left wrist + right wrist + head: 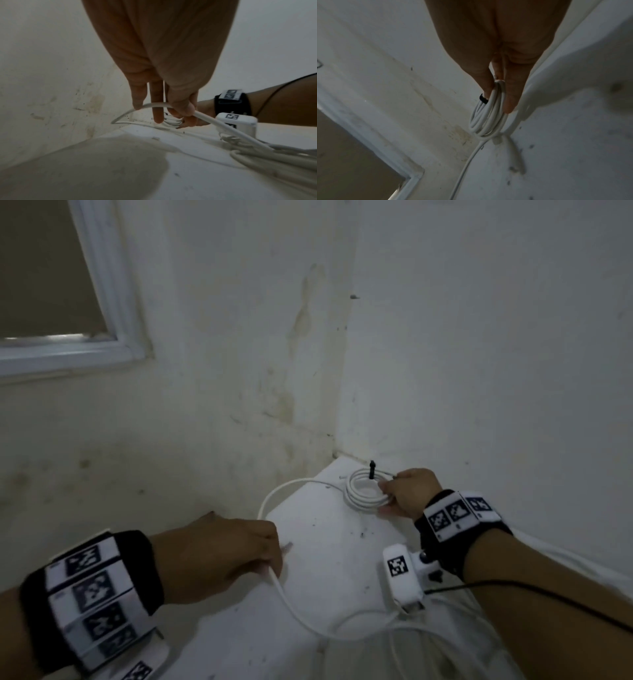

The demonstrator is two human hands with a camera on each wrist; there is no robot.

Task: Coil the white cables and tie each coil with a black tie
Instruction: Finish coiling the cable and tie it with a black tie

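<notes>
Near the table's (pixel 329 542) far corner the right hand (pixel 409 493) pinches the white coil (pixel 364 489) with its black tie (pixel 372 470), while the left hand (pixel 219 556) grips the loose cable (pixel 291 601) trailing nearer.

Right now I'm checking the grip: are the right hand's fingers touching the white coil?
Touching. The right wrist view shows the right hand pinching the coil, its fingers pressed against the loops.

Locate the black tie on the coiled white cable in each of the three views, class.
Head: the thin black tie sticks up at the far side of the coiled white cable, right of centre.
Left wrist: not discernible; fingers hide the coil.
Right wrist: centre, at the coil's left edge.
Shared landmark: right hand gripping the coil.
</notes>
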